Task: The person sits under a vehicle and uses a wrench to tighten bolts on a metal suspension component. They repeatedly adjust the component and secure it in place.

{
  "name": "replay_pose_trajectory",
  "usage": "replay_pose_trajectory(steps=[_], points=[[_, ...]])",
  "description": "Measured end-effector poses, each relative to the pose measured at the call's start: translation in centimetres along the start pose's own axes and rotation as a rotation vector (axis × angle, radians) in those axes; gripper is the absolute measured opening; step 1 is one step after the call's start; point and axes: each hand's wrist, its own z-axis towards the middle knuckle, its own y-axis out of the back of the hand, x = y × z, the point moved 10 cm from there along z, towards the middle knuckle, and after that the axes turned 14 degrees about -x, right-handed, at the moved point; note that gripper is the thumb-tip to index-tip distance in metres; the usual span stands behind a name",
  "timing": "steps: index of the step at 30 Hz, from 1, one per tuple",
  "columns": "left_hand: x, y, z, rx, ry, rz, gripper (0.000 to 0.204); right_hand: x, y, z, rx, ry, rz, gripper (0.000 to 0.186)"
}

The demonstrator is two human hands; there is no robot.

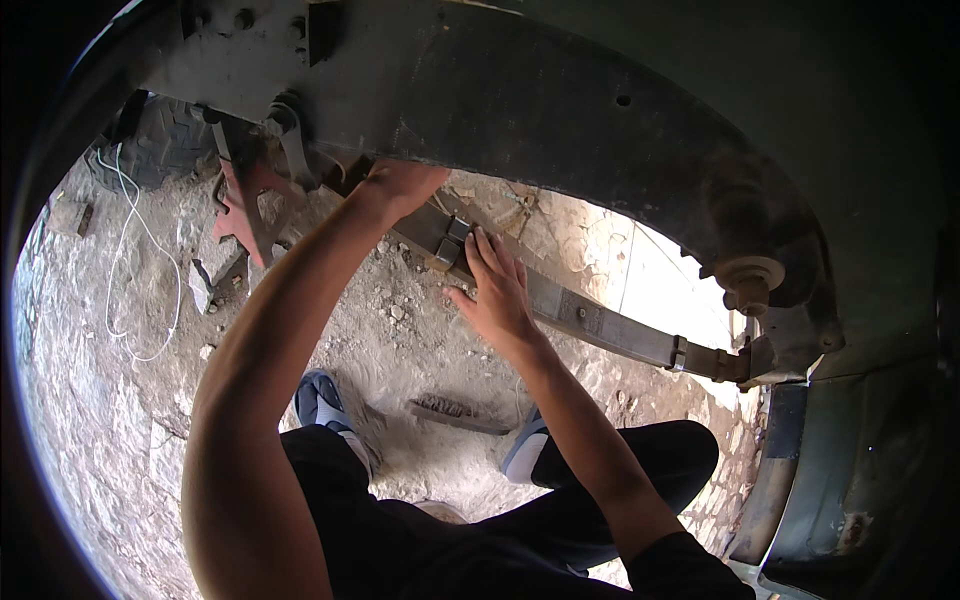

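A dark leaf spring (560,308) runs under the vehicle's black frame rail (480,85), with metal clamps around its leaves. My right hand (500,295) lies on the spring beside a clamp (453,243), its fingers stretched out and holding nothing. My left hand (408,183) reaches up beneath the rail's lower edge, over the spring's left part. The rail hides the left fingers, so what they touch does not show. A shackle (290,135) hangs from the rail to the left of that hand.
A red jack stand (238,205) stands at the left near a tyre (165,145). White cord (180,290) loops over the rough dirt ground. Between my feet lies a wire brush (450,412). A round bump stop (748,280) juts below the rail at the right.
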Motion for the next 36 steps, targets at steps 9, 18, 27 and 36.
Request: replay_pose_trajectory(steps=[9, 18, 27, 36], points=[[0.6, 0.6, -0.9, 0.04, -0.155, 0.18, 0.037, 0.0, 0.3, 0.0, 0.034, -0.066, 0.016, 0.079], [1.5, 1.1, 0.5, 0.141, -0.021, 0.088, 0.036, -0.5, -0.1, 0.0, 0.003, -0.102, 0.022, 0.08], [0.3, 1.1, 0.1, 0.046, 0.09, -0.138, 0.039, 0.5, -0.5, -0.2, 0.032, -0.131, -0.019, 0.079], [-1.6, -0.5, -0.3, 0.242, 0.09, -0.219, 0.041, 0.5, -0.7, -1.4, 0.025, -0.167, 0.023, 0.082]])
